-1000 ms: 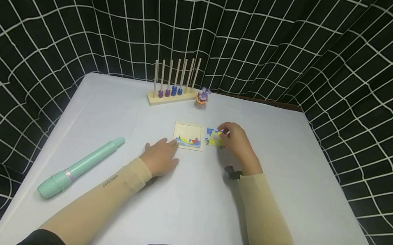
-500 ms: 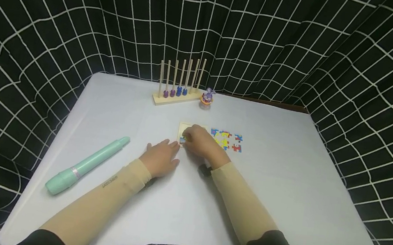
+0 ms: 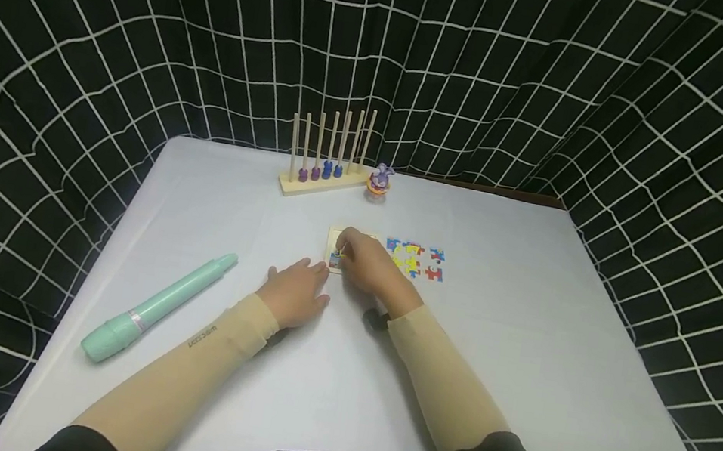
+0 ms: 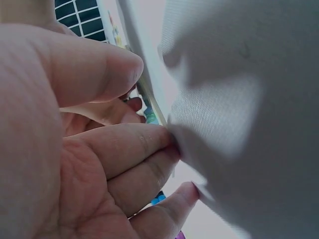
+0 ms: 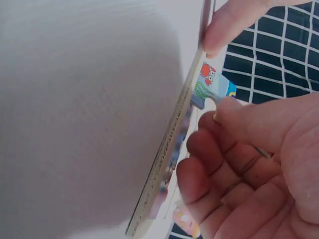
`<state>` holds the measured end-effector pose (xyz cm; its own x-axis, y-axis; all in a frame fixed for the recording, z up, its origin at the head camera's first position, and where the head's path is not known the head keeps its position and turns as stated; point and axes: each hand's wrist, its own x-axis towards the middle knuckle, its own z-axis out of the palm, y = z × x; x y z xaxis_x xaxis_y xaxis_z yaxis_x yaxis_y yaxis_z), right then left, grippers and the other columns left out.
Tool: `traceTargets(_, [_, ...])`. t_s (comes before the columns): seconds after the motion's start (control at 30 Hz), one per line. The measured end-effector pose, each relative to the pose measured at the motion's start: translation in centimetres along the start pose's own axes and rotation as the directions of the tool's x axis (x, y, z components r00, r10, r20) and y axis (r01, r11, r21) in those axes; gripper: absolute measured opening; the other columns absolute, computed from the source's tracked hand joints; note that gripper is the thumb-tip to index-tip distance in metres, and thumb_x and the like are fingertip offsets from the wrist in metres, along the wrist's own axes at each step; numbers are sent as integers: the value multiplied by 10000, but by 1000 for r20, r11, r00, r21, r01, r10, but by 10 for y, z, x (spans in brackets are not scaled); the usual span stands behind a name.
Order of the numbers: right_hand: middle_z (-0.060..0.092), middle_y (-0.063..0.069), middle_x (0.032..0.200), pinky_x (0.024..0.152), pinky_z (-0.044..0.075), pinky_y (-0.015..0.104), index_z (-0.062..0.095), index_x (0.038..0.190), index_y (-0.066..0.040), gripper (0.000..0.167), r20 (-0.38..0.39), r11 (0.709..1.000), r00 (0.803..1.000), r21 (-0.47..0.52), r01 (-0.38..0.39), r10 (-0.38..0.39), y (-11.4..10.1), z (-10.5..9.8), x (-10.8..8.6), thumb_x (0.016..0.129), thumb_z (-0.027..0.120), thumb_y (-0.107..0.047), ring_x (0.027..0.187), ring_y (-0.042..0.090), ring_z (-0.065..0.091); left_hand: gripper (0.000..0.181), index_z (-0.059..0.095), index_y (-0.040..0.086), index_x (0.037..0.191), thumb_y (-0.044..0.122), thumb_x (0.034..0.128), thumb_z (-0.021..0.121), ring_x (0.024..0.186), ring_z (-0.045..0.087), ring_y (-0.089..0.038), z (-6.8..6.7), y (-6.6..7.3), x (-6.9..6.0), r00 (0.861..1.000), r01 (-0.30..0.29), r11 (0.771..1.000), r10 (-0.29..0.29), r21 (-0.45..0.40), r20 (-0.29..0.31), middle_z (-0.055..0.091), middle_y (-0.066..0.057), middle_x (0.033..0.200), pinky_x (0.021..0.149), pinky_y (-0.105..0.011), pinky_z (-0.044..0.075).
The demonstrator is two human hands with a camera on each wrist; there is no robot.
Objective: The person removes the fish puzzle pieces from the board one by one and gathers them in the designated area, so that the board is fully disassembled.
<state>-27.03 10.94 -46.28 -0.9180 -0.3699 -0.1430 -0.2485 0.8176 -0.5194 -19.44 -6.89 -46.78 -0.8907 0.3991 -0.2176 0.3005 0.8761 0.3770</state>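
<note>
A small wooden puzzle tray [image 3: 331,237] lies mid-table, partly hidden under my right hand [image 3: 367,260]. In the right wrist view, my right thumb and forefinger pinch a puzzle piece, mostly covered by the fingers. Beside the thumb tip, a blue puzzle piece with a red crab [image 5: 207,74] stands at the tray's end, near a left fingertip. My left hand [image 3: 293,293] lies palm down with fingers extended, its fingertips touching the tray's near left corner. Several loose puzzle pieces [image 3: 434,273] in yellow, red and blue lie just right of the tray.
Behind the tray stands a wooden peg rack [image 3: 322,186] with purple and blue beads on some pegs. A small purple figurine [image 3: 379,180] is at its right end. A mint-green tube-shaped object [image 3: 159,305] lies at the left. Gridded black cloth [image 3: 490,82] surrounds the white table [image 3: 558,343].
My right hand has moved left from the loose pieces to the tray, and stays there over the last half second. My left hand keeps its place at the corner.
</note>
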Motion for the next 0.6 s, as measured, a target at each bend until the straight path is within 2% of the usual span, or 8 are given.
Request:
traceTargets(0.17, [736, 102, 1119, 1001, 580, 479, 669, 1249, -142, 207, -98, 997, 993, 38, 64, -60, 9, -11, -9, 1072, 627, -43, 1046, 279, 685, 634, 456, 40, 1651, 380, 1126, 561, 1647, 322, -414, 2, 0, 1, 1000, 3, 1000, -3, -2, 5, 410, -114, 1749, 1175, -869, 289])
traceTargets(0.23, [736, 109, 1141, 1002, 579, 497, 674, 1268, -136, 219, -162, 996, 986, 70, 62, -50, 16, -22, -14, 1077, 615, -47, 1062, 287, 685, 637, 453, 38, 1652, 382, 1127, 561, 1646, 323, -414, 2, 1, 1, 1000, 2, 1000, -2, 0, 8, 409, -115, 1750, 1177, -866, 289])
traceTargets(0.33, [719, 117, 1158, 1000, 571, 522, 672, 1284, -124, 209, -224, 993, 974, 121, 0, 28, 29, -41, -25, 1100, 591, -65, 1082, 305, 665, 644, 441, 36, 1657, 387, 1130, 553, 1648, 317, -411, 1, 3, 1, 1000, 3, 1000, -3, 5, 15, 400, -114, 1754, 1188, -858, 283])
traceTargets(0.43, [700, 117, 1174, 1011, 557, 528, 675, 1278, -117, 195, -195, 985, 973, 140, -99, 125, 45, -54, -38, 1107, 589, -85, 1097, 307, 637, 647, 436, 35, 1660, 391, 1131, 549, 1652, 312, -407, 0, 4, -1, 1000, 8, 1000, -8, 3, 18, 394, -113, 1757, 1199, -850, 276])
traceTargets(0.5, [696, 127, 1178, 1019, 552, 521, 686, 1264, -105, 188, -132, 979, 976, 134, -154, 172, 56, -56, -45, 1098, 600, -87, 1100, 309, 629, 646, 441, 33, 1657, 389, 1129, 552, 1651, 315, -406, -1, 4, -2, 1000, 11, 1000, -12, 4, 16, 398, -114, 1756, 1197, -850, 280])
traceTargets(0.6, [702, 139, 1166, 1027, 543, 496, 705, 1230, -84, 170, -40, 974, 979, 116, -194, 199, 68, -54, -53, 1075, 635, -89, 1092, 307, 624, 643, 452, 25, 1649, 382, 1125, 561, 1646, 324, -410, -2, 3, -3, 1000, 11, 1000, -11, 0, 5, 410, -123, 1749, 1187, -856, 289])
